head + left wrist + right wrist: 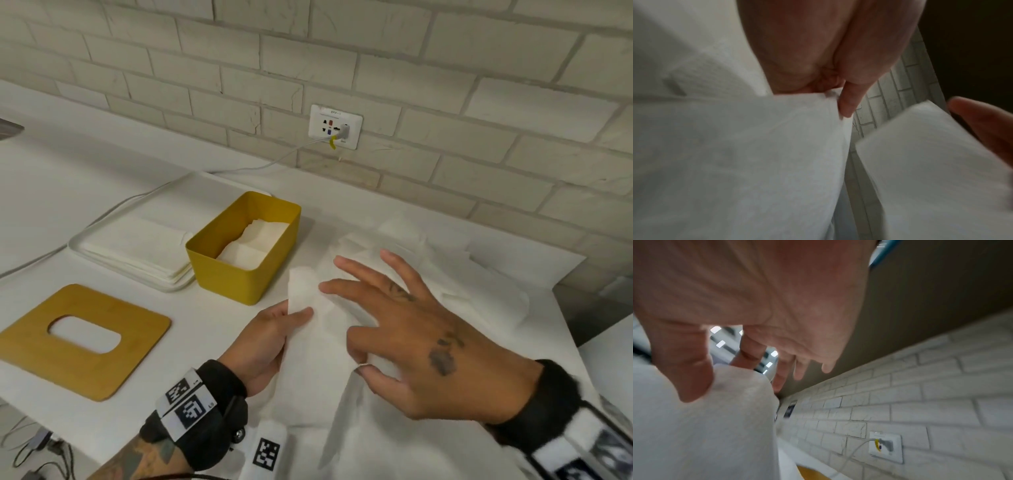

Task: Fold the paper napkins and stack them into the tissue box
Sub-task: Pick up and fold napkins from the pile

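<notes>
1. White napkin (318,329) sits at 6 o'clock on the counter (102,164), its left edge pinched by the left hand (267,339).
2. Right hand (421,342) pinches its near edge, other fingers spread.
3. Yellow box (239,274) at 11 o'clock, partly filled, with bare counter between.
</notes>
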Tool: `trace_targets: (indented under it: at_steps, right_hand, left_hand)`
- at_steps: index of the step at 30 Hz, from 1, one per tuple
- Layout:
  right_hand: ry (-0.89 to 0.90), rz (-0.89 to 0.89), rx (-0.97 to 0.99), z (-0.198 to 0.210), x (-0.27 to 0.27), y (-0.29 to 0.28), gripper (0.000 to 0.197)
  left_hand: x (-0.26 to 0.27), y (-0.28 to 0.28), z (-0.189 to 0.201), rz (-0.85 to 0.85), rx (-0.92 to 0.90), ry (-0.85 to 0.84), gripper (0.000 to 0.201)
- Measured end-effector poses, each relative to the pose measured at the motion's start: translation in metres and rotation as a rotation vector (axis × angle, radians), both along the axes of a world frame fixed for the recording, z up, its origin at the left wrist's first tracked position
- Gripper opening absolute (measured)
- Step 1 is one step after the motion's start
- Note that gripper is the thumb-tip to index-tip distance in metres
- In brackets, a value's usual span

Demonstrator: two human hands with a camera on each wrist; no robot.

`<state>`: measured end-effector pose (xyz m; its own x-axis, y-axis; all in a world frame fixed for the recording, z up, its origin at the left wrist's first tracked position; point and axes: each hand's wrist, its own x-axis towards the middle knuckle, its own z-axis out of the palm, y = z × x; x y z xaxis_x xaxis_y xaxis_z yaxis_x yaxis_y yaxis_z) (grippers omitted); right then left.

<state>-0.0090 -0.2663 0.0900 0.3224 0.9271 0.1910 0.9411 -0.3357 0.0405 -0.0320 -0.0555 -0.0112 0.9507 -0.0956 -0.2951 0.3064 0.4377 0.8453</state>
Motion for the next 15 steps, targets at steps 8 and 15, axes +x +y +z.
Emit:
trace_targets:
  at_steps: [8, 15]
  right_hand:
    - [1.206, -0.469, 1.063, -0.009, 0.004, 0.013, 0.018]
    - [1.271, -0.842, 1.054, -0.08, 0.003, 0.024, 0.011]
  left_hand:
    - [0.002, -0.011, 0.01, 0.186, -0.185, -0.049, 0.03]
    - [-0.001, -0.015, 0.011, 0.166, -0.218, -0.001, 0.042]
